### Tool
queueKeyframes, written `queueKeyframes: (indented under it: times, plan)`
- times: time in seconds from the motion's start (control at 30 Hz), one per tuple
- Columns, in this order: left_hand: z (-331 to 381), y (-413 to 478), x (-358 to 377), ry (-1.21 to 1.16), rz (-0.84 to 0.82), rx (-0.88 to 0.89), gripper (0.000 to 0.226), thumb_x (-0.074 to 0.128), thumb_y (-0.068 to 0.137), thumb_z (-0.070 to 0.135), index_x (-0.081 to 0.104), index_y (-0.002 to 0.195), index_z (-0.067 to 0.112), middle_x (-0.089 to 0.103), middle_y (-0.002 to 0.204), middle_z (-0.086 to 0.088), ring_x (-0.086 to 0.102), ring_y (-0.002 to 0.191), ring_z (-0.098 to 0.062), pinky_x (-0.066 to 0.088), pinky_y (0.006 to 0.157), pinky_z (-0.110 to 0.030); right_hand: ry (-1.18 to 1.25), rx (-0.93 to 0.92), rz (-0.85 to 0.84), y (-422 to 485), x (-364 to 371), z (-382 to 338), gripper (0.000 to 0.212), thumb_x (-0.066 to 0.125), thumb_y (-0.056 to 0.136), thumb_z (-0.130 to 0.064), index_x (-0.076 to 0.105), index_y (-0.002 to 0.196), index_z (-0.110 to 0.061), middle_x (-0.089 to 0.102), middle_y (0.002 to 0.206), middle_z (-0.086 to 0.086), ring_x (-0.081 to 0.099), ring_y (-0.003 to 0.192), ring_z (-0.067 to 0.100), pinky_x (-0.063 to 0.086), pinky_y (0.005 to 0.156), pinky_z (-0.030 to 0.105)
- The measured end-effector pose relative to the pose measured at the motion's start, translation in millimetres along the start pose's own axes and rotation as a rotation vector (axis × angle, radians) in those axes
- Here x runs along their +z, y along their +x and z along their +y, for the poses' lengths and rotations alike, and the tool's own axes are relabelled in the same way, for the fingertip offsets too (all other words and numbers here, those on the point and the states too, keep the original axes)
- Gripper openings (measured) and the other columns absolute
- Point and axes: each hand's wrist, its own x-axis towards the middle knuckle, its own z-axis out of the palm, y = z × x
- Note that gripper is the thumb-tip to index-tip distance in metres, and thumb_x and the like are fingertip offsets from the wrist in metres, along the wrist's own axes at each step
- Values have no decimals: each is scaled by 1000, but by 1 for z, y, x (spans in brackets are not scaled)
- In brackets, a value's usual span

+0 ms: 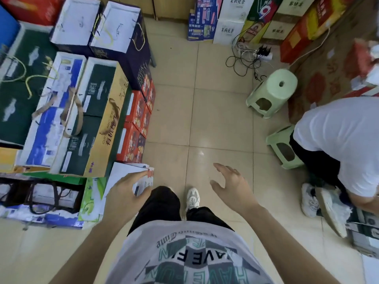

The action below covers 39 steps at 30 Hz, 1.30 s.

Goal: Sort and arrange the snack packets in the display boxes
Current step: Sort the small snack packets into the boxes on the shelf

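Left hand (pixel 127 193): fingers stretched across the corner of a white carton (pixel 123 170); grip cannot be told.
Right hand (pixel 231 185): empty, fingers spread wide above floor tiles (pixel 205 119).
Red cartons (pixel 133 130): stacked just beyond left hand.

Floor (pixel 215 111): open strip up the middle of the frame.
Left half: stacked boxes (pixel 67 103), packed side by side from the top edge down to lower left. A column of small cartons (pixel 135 124) stands against their right side, bordering the floor strip.
Below the cartons: a flat box (pixel 127 173); the left hand (pixel 125 193) is over its lower right corner, contact unclear.
Right hand (pixel 231 185): lower centre, over bare floor, right of the shoe (pixel 192 197).
Top right: row of upright cartons (pixel 231 19); power strip (pixel 264 53) with cables just below them.
Upper stool (pixel 274 89) below the strip; lower stool (pixel 283 146) below that, touching a second person (pixel 344 144) at the right edge.
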Motion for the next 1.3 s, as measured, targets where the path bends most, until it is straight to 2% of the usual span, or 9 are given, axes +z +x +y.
queueKeyframes:
  times: [0.13, 0.3, 0.47, 0.73, 0.8, 0.93, 1.0, 1.13, 1.3]
  plan:
    - [2, 54, -17, -33, 1, 9, 40, 79, 83, 18, 69, 118, 35, 53, 98, 49, 57, 97, 3, 42, 77, -13, -6, -10, 14, 69, -25, -21, 55, 64, 95, -29, 48, 147, -18, 61, 136, 2, 55, 124, 26, 44, 96, 35]
    - [8, 154, -42, 40, -21, 16, 41, 78, 85, 24, 70, 124, 24, 71, 118, 11, 68, 99, -13, 46, 70, -22, 31, 40, 18, 149, -45, -47, 53, 65, 95, -29, 50, 145, -18, 60, 137, 2, 53, 128, 24, 44, 101, 35]
    - [33, 254, -70, 99, -64, 96, 45, 78, 86, 30, 67, 129, 22, 73, 114, 1, 69, 99, -17, 50, 77, -24, 62, 127, -12, 201, -67, -60, 53, 66, 95, -28, 51, 145, -19, 60, 138, 0, 54, 128, 20, 44, 102, 32]
    - [88, 414, -84, 72, -37, 132, 45, 74, 84, 34, 69, 128, 23, 71, 123, 6, 67, 110, -12, 52, 91, -27, 108, 226, -41, 305, -126, -43, 53, 65, 95, -29, 50, 145, -21, 60, 137, -1, 55, 127, 19, 48, 101, 37]
    - [107, 450, -82, 105, -25, 119, 47, 67, 82, 42, 70, 125, 25, 72, 120, 7, 68, 107, -13, 55, 87, -32, 117, 206, -38, 347, -145, -38, 53, 65, 95, -28, 50, 145, -20, 60, 139, -1, 55, 128, 20, 47, 101, 34]
    - [144, 512, -77, 140, -5, 52, 42, 81, 80, 22, 73, 121, 22, 74, 112, 5, 69, 99, -16, 49, 80, -25, 117, 146, -37, 438, -196, -36, 53, 65, 94, -28, 51, 144, -20, 60, 139, -1, 55, 128, 20, 47, 102, 36]
    - [155, 528, -78, 160, -2, 49, 42, 81, 80, 22, 73, 121, 21, 74, 111, 6, 70, 95, -14, 52, 79, -25, 95, 100, -23, 472, -217, -42, 52, 66, 94, -28, 52, 143, -18, 61, 138, 1, 55, 127, 22, 47, 102, 35]
    - [170, 580, -85, 109, 3, -68, 40, 76, 86, 30, 69, 125, 30, 71, 112, 11, 68, 98, -14, 56, 79, -33, 57, 32, -49, 555, -265, -58, 54, 67, 94, -27, 52, 144, -16, 61, 137, 3, 54, 127, 25, 45, 105, 37]
    - [172, 660, -97, 35, 9, -159, 39, 78, 83, 21, 71, 120, 27, 73, 102, 5, 69, 88, -22, 57, 76, -39, 34, -6, -52, 657, -311, -88, 53, 67, 94, -27, 52, 144, -17, 61, 136, 3, 54, 127, 25, 43, 107, 40]
